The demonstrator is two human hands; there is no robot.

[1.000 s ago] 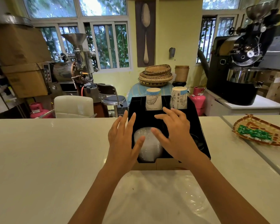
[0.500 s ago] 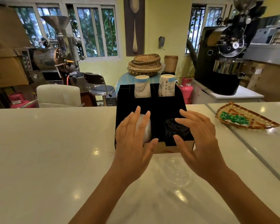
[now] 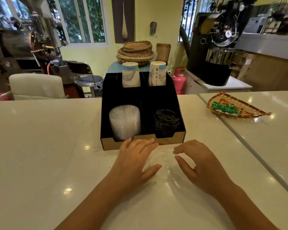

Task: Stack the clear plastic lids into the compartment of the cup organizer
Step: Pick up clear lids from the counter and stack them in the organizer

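A black cup organizer (image 3: 181,128) stands on the white counter. Its front left compartment holds a stack of clear plastic lids (image 3: 124,122). The front right compartment holds black lids (image 3: 166,121). Two paper cup stacks (image 3: 130,74) stand in the back compartments. Just in front of the organizer, clear lids (image 3: 165,163) lie on the counter, hard to make out. My left hand (image 3: 136,161) and my right hand (image 3: 199,161) flank them, fingers spread and curved around the edges. Whether the fingers touch the lids is unclear.
A woven tray (image 3: 236,108) with green packets lies on the counter to the right, beyond a seam in the countertop (image 3: 239,140). Coffee roasting machines, a chair, a stool and stacked baskets stand behind the counter.
Both hands have drawn back from the organizer's front compartments to the counter in front of it. They now sit on either side of the loose clear lids. The camera tilted down.
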